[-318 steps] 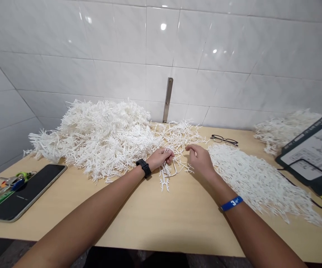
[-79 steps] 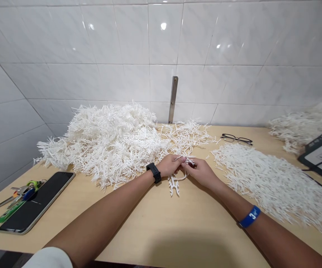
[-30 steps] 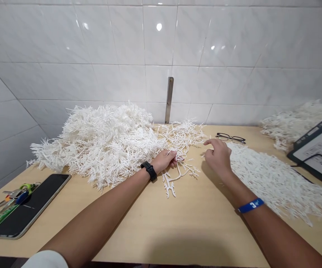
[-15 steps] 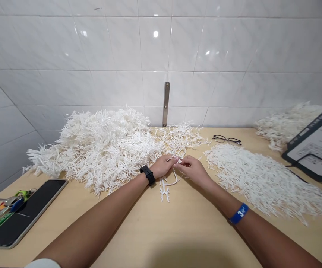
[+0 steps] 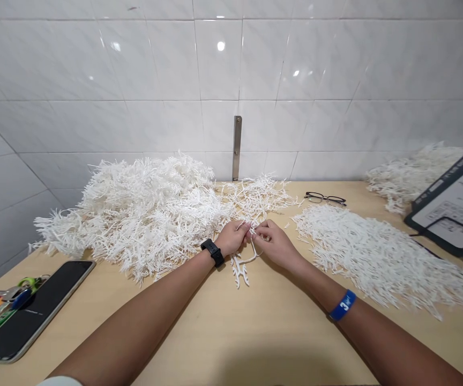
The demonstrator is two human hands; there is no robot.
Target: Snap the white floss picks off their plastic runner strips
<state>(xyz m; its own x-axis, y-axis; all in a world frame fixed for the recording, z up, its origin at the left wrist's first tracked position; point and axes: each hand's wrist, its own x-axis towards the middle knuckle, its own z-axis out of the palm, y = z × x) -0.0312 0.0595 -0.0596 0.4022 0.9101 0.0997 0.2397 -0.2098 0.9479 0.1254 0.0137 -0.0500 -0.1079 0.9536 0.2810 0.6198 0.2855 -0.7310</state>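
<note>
My left hand [image 5: 232, 238], with a black watch at the wrist, pinches a white branched plastic piece [image 5: 240, 272] near the middle of the table. Close beside it, my right hand [image 5: 275, 244] has its fingertips closed on the same piece. The forked lower end hangs below the hands towards me. A large heap of white branched pieces [image 5: 151, 209] rises to the left, and a smaller tangle [image 5: 259, 195] lies just behind the hands. Flatter white pieces [image 5: 376, 252] spread out on the right. The fingers partly hide the gripped part.
Black-framed glasses [image 5: 325, 198] lie at the back right. A phone [image 5: 34, 308] and keys [image 5: 14, 297] are at the left edge. On the right stand a dark-edged printed box [image 5: 452, 209] with a cable and another white pile [image 5: 414, 171]. A tiled wall backs the table [image 5: 199, 332].
The forked lower end of the piece has swung slightly to the right. My fingertips have shifted a little, with both hands still close together. The view has moved slightly.
</note>
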